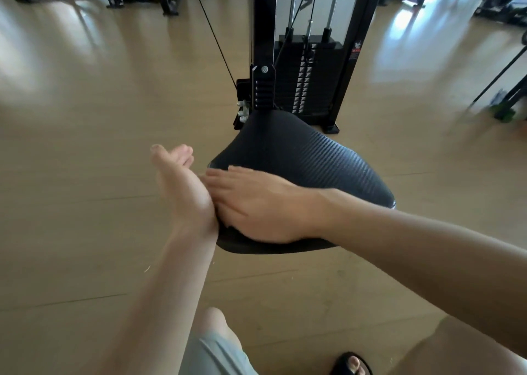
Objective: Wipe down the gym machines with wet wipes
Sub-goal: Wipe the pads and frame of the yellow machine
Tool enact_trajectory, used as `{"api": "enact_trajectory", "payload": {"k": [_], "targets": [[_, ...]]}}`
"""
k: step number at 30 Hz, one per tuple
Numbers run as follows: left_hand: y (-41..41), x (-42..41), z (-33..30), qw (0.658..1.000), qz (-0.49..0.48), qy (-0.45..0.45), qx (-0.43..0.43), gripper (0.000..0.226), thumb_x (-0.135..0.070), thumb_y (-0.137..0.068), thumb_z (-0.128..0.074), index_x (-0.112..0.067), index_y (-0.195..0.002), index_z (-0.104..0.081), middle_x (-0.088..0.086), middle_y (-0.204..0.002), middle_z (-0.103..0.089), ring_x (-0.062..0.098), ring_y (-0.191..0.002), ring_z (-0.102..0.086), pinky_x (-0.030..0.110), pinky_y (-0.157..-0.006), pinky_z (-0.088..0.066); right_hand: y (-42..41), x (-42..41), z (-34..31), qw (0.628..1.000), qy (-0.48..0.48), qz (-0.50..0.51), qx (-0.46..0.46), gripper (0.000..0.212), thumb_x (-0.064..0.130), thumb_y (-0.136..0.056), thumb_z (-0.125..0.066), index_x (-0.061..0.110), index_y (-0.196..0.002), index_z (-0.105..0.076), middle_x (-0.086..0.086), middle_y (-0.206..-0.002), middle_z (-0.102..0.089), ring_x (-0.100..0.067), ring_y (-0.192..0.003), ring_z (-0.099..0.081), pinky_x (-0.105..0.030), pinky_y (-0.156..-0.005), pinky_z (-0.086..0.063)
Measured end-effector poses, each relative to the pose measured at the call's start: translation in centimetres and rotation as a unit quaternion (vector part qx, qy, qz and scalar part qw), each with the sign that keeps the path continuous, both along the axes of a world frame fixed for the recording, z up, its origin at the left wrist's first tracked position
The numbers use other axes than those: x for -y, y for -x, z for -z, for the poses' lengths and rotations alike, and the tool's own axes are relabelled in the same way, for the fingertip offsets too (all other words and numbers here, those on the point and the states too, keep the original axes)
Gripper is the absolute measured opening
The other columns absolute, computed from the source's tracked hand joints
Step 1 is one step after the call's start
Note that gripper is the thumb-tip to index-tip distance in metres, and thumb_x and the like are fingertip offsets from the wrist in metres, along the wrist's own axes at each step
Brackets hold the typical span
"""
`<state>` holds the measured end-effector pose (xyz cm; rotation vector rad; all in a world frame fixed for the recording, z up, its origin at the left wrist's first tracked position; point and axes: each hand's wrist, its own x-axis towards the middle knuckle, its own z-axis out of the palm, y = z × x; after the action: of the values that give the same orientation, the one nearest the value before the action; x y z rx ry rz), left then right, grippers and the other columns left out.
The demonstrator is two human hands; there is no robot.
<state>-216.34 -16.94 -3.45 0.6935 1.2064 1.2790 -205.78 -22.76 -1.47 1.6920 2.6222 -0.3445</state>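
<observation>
No wet wipe could be made out; anything under the right hand (256, 206) was hidden. That hand lay flat, fingers straight, on the near left edge of the black ribbed padded seat (308, 158). The left hand (182, 186) was relaxed, holding nothing, touching the seat's left edge. Beyond stood the black weight stack machine (310, 61).

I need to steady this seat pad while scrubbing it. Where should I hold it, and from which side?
Grip the seat pad at its broad near edge, coming from its left side, where the left hand already rests. That edge overhangs with open space beneath, so fingers can probably curl under, leaving the ribbed top free for the right hand.
</observation>
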Motion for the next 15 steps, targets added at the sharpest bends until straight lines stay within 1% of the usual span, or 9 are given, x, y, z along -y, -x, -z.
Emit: {"api": "enact_trajectory", "payload": {"k": [2,3,5,6,8,10,12,15], "targets": [[0.3,0.0,0.2,0.999,0.015,0.015,0.027,0.059,-0.049,-0.107,-0.020,-0.016,-0.120,-0.067,-0.006,-0.123,-0.070,0.000,-0.117,-0.061,0.022,-0.088,-0.041,-0.3,3.4,-0.1,1.000,0.015,0.009,-0.003,0.057,0.033,-0.112,-0.021,0.020,-0.165,-0.008,0.007,-0.172,-0.005,-0.005,-0.157,0.004,-0.030,-0.128,0.004],[0.4,0.0,0.2,0.999,0.022,0.018,0.030,0.059,-0.050,-0.107,-0.020,-0.017,-0.118,-0.067,-0.007,-0.122,-0.070,-0.001,-0.116,-0.061,0.023,-0.093,-0.041,-0.6,4.9,-0.2,1.000,0.017,0.018,-0.001,0.057,0.035,-0.111,-0.020,0.022,-0.165,-0.004,0.009,-0.172,0.000,-0.003,-0.156,0.009,-0.029,-0.127,0.006],[0.5,-0.1,0.4,0.999,0.032,0.015,0.012,0.058,-0.052,-0.106,-0.020,-0.020,-0.114,-0.068,-0.010,-0.119,-0.072,-0.002,-0.115,-0.062,0.029,-0.111,-0.035,-1.2,6.7,-0.2,0.999,0.010,0.033,0.007,0.058,0.037,-0.111,-0.019,0.024,-0.165,0.001,0.012,-0.171,0.006,0.000,-0.154,0.013,-0.028,-0.127,0.007],[0.5,-0.1,0.4,0.999,0.034,0.015,0.007,0.058,-0.052,-0.106,-0.021,-0.021,-0.111,-0.069,-0.010,-0.118,-0.073,-0.002,-0.114,-0.062,0.032,-0.116,-0.032,-1.4,7.0,-0.3,0.999,0.010,0.040,0.012,0.058,0.037,-0.111,-0.018,0.025,-0.164,0.001,0.013,-0.171,0.007,0.000,-0.154,0.013,-0.028,-0.127,0.007],[0.6,-0.4,0.4,0.999,0.026,0.017,0.009,0.057,-0.051,-0.106,-0.022,-0.021,-0.109,-0.070,-0.010,-0.115,-0.074,-0.001,-0.112,-0.064,0.034,-0.119,-0.031,-1.1,6.1,-0.2,0.998,0.007,0.061,0.018,0.058,0.038,-0.111,-0.017,0.024,-0.165,-0.001,0.012,-0.171,0.004,-0.001,-0.155,0.010,-0.029,-0.128,0.005],[0.7,-0.4,0.2,0.999,0.028,0.019,0.018,0.056,-0.051,-0.106,-0.023,-0.020,-0.109,-0.070,-0.010,-0.114,-0.074,-0.001,-0.111,-0.065,0.033,-0.116,-0.035,-0.3,4.4,0.0,0.996,-0.001,0.085,0.012,0.058,0.038,-0.111,-0.016,0.020,-0.165,-0.005,0.008,-0.172,-0.001,-0.005,-0.157,0.005,-0.032,-0.128,0.002],[0.6,0.0,-0.1,0.999,0.034,0.022,0.019,0.056,-0.050,-0.106,-0.024,-0.018,-0.111,-0.070,-0.009,-0.115,-0.073,-0.001,-0.110,-0.065,0.029,-0.108,-0.041,0.3,3.2,0.2,0.994,-0.003,0.105,0.007,0.058,0.038,-0.111,-0.016,0.019,-0.165,-0.008,0.007,-0.172,-0.003,-0.007,-0.157,0.003,-0.033,-0.128,0.002],[0.1,-0.1,0.1,0.999,0.025,0.019,-0.024,0.054,-0.048,-0.106,-0.024,-0.019,-0.112,-0.069,-0.009,-0.116,-0.072,0.001,-0.112,-0.064,0.023,-0.092,-0.039,-0.3,4.3,0.5,0.993,-0.019,0.118,0.001,0.058,0.040,-0.110,-0.015,0.021,-0.165,-0.007,0.009,-0.172,-0.001,-0.005,-0.157,0.004,-0.032,-0.128,0.004]]}}
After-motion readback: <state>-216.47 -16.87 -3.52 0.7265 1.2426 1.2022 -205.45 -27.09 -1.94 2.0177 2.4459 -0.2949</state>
